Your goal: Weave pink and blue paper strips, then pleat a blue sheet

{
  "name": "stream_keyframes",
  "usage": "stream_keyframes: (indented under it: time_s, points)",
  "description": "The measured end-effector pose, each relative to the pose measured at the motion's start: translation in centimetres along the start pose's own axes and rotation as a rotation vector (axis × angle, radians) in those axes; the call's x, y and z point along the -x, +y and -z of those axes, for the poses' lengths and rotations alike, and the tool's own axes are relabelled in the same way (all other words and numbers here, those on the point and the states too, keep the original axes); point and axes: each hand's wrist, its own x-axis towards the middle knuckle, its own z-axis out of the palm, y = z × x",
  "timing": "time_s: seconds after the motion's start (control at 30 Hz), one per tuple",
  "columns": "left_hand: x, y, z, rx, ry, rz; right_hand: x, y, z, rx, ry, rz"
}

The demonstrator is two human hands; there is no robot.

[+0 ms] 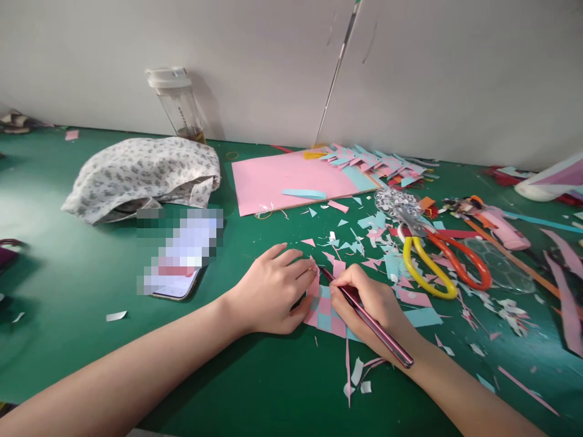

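Head view shows two hands (276, 291) (372, 298), one slim tool (376, 327).

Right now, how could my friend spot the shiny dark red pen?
On the glossy green tabletop, find the bare left hand touching pink-and-blue checkered paper. Beside it, the bare right hand holds the pen. Unlike the flat pink and blue paper scraps nearby, it's a slim, glossy rod.

phone screen (180, 261) too pixelated for me, woven paper (324, 308) partly hidden by left hand (279, 291), right-edge container (553, 177) cut off
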Motion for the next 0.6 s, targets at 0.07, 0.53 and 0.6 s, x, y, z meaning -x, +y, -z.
stream_keyframes:
  time_s: [0.07, 0.53, 0.6]
  points:
    - [0.02, -0.01, -0.01, 0.002, -0.002, 0.003, 0.01, 0.14, -0.06, 0.016, 0.014, 0.053]
    - [0.04, 0.03, -0.08, 0.009, -0.008, 0.012, 0.37, 0.5, -0.34, 0.069, 0.027, 0.177]
    - [0.04, 0.03, -0.04, 0.007, -0.017, 0.018, 0.41, 0.55, -0.42, 0.067, 0.057, 0.203]
